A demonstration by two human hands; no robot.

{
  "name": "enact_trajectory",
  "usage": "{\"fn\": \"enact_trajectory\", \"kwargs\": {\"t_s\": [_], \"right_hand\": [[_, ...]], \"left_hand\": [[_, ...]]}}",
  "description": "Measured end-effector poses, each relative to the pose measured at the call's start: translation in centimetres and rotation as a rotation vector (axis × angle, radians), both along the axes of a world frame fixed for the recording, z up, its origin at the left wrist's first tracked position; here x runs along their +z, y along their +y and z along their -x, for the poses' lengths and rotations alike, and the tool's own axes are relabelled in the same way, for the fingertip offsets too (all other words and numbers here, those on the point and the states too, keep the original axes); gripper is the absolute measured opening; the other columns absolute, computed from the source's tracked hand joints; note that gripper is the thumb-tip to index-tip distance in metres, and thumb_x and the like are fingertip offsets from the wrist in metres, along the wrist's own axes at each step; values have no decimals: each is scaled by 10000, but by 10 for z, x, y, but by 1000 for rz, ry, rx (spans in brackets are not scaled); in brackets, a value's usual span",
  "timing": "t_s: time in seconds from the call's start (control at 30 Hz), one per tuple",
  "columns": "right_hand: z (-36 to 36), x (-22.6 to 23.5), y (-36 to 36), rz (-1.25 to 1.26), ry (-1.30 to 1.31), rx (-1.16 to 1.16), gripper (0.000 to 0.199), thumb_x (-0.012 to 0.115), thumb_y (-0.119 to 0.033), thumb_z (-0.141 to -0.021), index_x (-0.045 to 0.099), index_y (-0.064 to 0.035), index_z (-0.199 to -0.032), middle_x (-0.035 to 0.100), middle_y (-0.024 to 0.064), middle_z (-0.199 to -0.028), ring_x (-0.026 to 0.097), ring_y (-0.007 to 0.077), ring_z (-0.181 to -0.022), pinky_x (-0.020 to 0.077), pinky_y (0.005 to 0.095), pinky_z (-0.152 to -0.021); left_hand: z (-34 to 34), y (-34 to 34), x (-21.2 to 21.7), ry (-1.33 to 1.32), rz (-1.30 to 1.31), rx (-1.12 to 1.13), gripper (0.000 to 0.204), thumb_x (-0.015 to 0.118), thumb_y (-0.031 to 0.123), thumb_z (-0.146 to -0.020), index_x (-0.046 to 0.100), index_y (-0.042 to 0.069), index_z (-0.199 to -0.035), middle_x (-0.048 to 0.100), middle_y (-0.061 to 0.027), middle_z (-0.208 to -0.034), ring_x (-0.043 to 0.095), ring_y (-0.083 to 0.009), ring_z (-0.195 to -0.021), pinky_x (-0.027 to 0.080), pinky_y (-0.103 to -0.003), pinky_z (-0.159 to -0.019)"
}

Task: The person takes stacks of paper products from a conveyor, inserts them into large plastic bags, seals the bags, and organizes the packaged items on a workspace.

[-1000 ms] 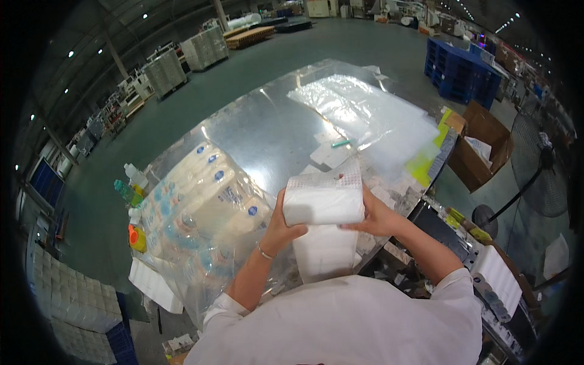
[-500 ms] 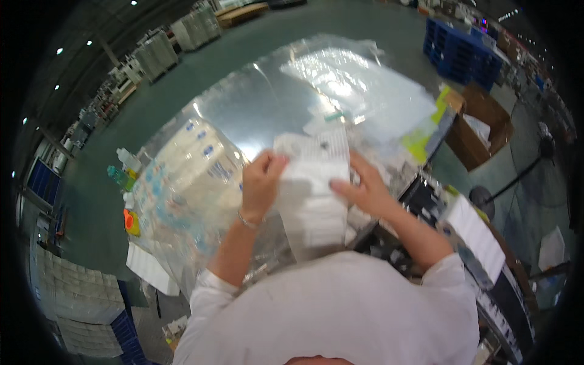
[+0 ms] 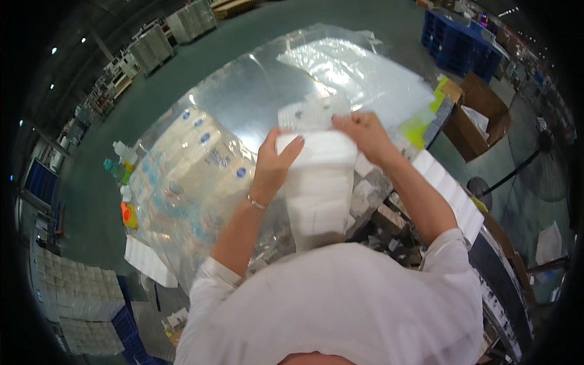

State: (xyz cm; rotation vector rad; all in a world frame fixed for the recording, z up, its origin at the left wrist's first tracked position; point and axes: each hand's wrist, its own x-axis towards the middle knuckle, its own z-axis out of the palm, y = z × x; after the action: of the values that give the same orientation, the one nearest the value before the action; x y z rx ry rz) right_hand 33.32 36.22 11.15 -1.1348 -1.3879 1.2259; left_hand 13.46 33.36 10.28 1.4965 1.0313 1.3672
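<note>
Both my hands hold a tall white pack of soft tissue (image 3: 318,185) upright in front of my chest. My left hand (image 3: 274,163) grips its upper left corner, thumb on the top edge. My right hand (image 3: 362,132) pinches the crinkled clear plastic wrap (image 3: 311,112) that sticks up from the pack's top right. Beneath lies a shiny metal table (image 3: 255,85).
A large clear bag of white packs with blue dots (image 3: 191,176) lies on the table to the left. Several bottles (image 3: 121,159) stand at its left edge. Clear plastic sheets (image 3: 359,67) cover the far end. An open cardboard box (image 3: 480,112) and a fan (image 3: 538,170) are right.
The pack has turned from lying flat between my hands to standing upright. My hands have shifted to its top, and the view has tilted down toward my body.
</note>
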Motion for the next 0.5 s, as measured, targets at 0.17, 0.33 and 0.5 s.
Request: {"fn": "enact_trajectory", "kwargs": {"t_s": [0.17, 0.33, 0.5], "right_hand": [[1, 27, -15, -221, -414, 328, 333, 551, -267, -847, 622, 16, -688, 518, -16, -534, 442, 62, -494, 368, 246, -462], [5, 17, 0, -33, -228, 194, 343, 557, -280, -840, 633, 24, -701, 543, 12, -547, 469, 72, -495, 371, 228, -459], [14, 3, -24, -222, -28, 62, 305, 619, -253, -794, 617, 48, -840, 601, 71, -678, 549, 126, -625, 440, 255, -583]], "left_hand": [[15, -17, 13, -40, 111, -29, 121, 551, 112, -837, 584, 2, -873, 586, -10, -765, 514, -54, -687, 410, -190, -607], [12, -8, 29, -180, 298, -136, 130, 545, 102, -838, 575, -8, -900, 586, -12, -756, 523, -52, -670, 426, -187, -596], [13, -13, -4, -104, 53, -84, 237, 552, 111, -827, 516, 1, -1034, 556, -45, -931, 513, -77, -834, 437, -219, -718]]}}
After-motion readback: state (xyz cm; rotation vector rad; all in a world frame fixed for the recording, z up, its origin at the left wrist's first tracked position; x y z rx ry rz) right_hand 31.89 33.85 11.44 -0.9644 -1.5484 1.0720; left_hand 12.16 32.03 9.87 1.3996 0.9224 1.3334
